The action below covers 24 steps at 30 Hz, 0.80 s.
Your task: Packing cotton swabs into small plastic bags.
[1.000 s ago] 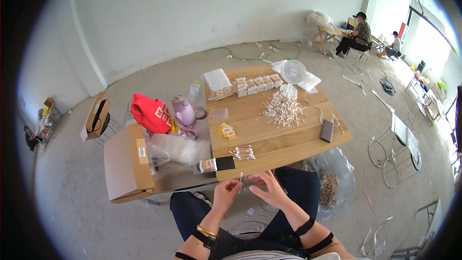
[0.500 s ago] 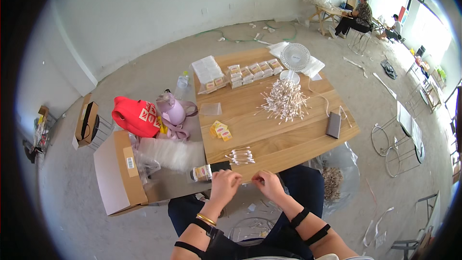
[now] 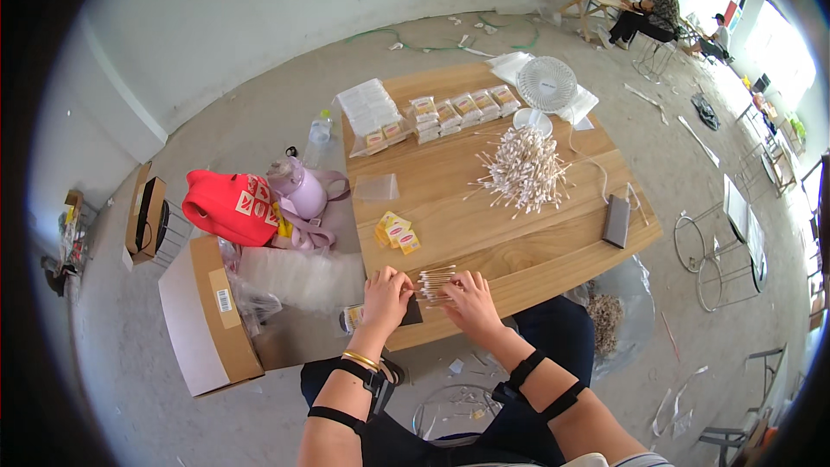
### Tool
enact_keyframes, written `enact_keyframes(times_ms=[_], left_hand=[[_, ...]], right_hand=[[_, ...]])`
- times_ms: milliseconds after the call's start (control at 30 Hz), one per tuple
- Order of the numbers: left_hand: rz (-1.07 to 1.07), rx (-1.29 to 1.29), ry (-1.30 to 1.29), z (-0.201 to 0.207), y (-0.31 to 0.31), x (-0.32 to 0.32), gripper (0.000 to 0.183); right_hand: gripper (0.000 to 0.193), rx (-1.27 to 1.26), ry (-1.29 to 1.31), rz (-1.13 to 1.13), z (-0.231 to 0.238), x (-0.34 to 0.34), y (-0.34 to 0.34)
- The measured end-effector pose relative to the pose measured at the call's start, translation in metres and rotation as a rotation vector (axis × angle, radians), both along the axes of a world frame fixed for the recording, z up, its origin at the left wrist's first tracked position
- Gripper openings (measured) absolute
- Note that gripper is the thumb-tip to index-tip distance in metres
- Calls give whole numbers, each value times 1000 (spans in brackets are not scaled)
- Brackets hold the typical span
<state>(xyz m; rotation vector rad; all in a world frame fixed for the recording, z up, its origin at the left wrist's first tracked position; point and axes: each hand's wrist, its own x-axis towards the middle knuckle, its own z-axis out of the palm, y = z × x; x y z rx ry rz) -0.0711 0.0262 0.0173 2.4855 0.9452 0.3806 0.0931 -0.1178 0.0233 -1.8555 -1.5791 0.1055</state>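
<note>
A small row of cotton swabs [image 3: 435,276] lies near the front edge of the wooden table. My right hand [image 3: 469,299] is closed over its right end, fingertips on the swabs. On the other side, my left hand [image 3: 389,291] is closed with its fingertips beside the left ends of the swabs; whether it pinches anything is hidden. Under my left wrist are a dark flat pad [image 3: 411,312] and a partly covered pack of swabs [image 3: 353,318]. Yellow-and-white cards [image 3: 398,232] lie fanned out beyond my left hand. Farther off is a big loose heap of cotton swabs [image 3: 523,173].
Packed swab bundles [image 3: 465,111] line the far side, next to a white fan [image 3: 546,86]. A grey power bank [image 3: 616,221] sits at the right edge. Left are a red bag [image 3: 229,203], a lilac bottle [image 3: 298,190] and an open carton [image 3: 203,316]. Two people sit far right.
Both hands have moved forward from the table's front edge to the small row of swabs. The right hand now touches the swabs; the left has come up beside them.
</note>
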Motion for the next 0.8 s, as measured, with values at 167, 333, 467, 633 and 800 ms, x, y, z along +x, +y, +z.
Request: enact_keyframes(times_ms=[167,333,467,633,800], left_hand=[[-8,-3,56,7,5,-3,12],[36,31,155,15,10,-22,9],[47,72,148,21,1,-36,5],[188,-16,164,32,-15,-37,6],[92,-152,1,30,-48,-9,9]], right_hand=[[14,-85,49,33,-11,9,4],[12,-58,77,34,-14,8,4],[11,-37,89,27,-16,8,6],[9,-38,105,27,-16,11,8],[9,86,112,-188,-10,29,-2]])
